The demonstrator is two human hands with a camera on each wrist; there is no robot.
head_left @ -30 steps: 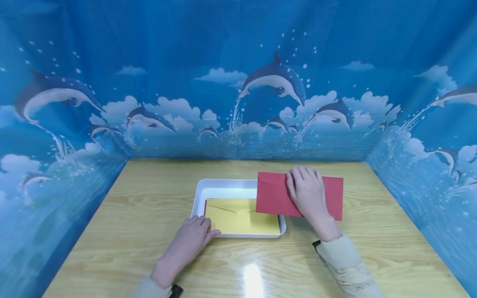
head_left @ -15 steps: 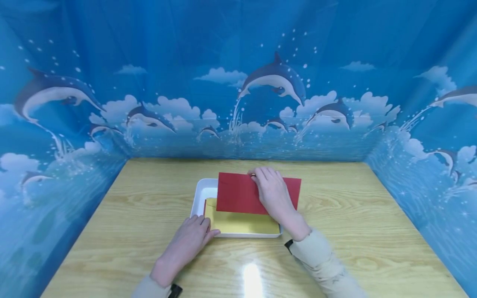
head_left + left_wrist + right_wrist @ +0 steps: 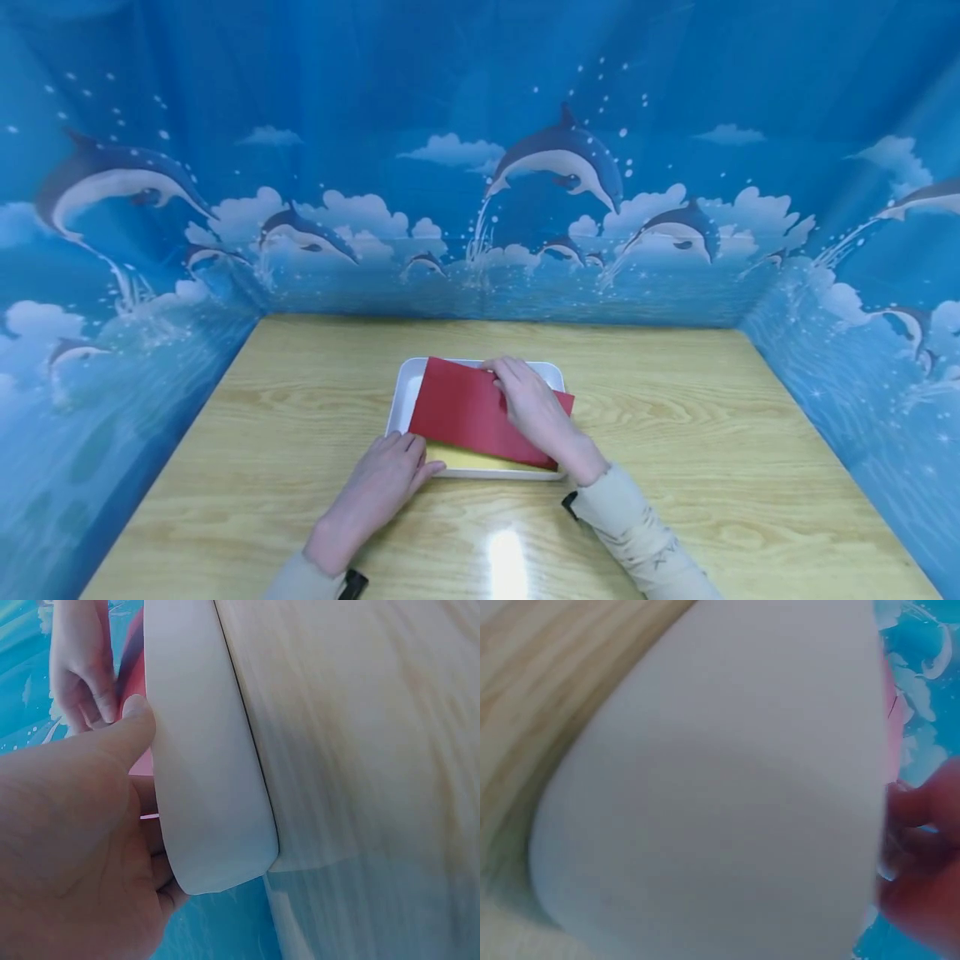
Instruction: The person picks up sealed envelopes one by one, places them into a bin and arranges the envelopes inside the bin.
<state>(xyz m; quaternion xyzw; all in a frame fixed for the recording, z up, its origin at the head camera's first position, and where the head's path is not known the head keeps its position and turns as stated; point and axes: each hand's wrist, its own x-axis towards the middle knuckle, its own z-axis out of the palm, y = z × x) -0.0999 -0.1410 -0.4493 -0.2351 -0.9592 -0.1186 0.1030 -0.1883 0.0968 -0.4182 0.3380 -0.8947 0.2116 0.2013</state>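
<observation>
A white tray (image 3: 406, 392) stands near the middle of the table in the head view. My left hand (image 3: 378, 482) holds its near left corner; in the left wrist view the thumb is at the rim of the tray wall (image 3: 199, 750) and the fingers bend round the corner. Inside the tray lies a yellow envelope (image 3: 486, 462), mostly covered. Slanted above it is a red envelope (image 3: 468, 408), gripped by my right hand (image 3: 534, 410) at its far edge. In the right wrist view the tray wall (image 3: 720, 787) hides much of the right hand (image 3: 930, 847).
The wood-grain table (image 3: 300, 400) extends around the tray. A blue curtain (image 3: 420, 100) printed with dolphins closes off the back and both sides.
My right hand has carried the red envelope leftward and down from the tray's right side, now tilted over the yellow envelope. The left hand has stayed at the tray's corner.
</observation>
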